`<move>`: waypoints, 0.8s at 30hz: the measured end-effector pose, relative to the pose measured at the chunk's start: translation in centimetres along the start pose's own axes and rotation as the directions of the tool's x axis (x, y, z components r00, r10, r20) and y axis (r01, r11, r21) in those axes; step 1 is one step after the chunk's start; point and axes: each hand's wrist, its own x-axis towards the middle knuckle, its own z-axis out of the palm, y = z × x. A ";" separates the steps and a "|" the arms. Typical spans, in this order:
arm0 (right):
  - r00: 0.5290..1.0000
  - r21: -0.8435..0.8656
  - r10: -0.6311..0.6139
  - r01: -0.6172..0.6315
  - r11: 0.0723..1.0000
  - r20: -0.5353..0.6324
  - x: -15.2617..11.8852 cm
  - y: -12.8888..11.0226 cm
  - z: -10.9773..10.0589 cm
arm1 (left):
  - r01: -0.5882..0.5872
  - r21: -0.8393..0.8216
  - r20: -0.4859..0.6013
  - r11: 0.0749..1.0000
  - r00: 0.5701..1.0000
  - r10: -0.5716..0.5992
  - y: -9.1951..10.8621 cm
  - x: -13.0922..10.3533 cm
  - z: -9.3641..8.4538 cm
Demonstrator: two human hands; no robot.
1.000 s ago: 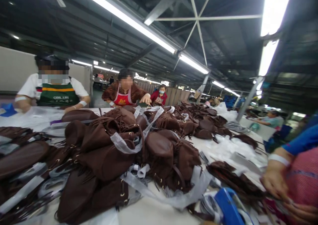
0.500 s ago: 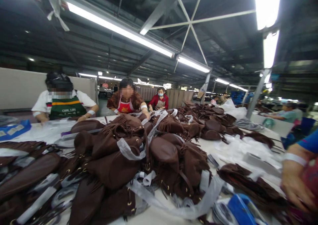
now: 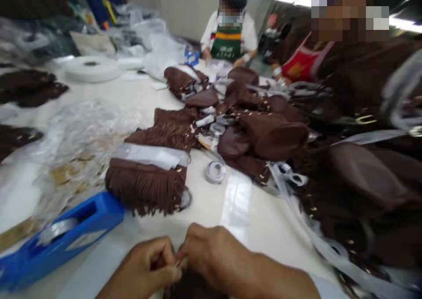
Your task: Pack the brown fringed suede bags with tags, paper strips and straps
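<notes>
At the bottom of the head view, my left hand (image 3: pixel 150 264) and my right hand (image 3: pixel 212 253) meet, fingertips pinched together. What lies between them is too small and blurred to name. Directly beneath is a dark brown piece (image 3: pixel 198 286), probably part of a bag, mostly hidden by my hands and cut off by the frame. Beyond my hands lies a brown fringed bag (image 3: pixel 148 187) with a pale translucent strip (image 3: pixel 148 155) across it. Left of my left hand is a blue tape dispenser (image 3: pixel 99 220).
Brown bags (image 3: pixel 273 132) with pale wrapped straps pile up along the right. A small strap roll (image 3: pixel 216 171) and a clear plastic strip (image 3: pixel 235 202) lie on the white table (image 3: pixel 273 220). Crumpled plastic (image 3: pixel 82 132) covers the left. A co-worker in a green apron (image 3: pixel 227 41) stands across.
The view has swung down and left, from the hall and bag pile to the near table. Both my hands are now in sight, pinched together; neither could be made out as mine before.
</notes>
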 end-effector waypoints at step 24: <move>0.994 0.314 0.107 -0.106 0.944 0.014 1.9 6.2 0.9 | -0.171 0.854 0.053 0.492 0.969 0.243 -5.1 0.4 0.2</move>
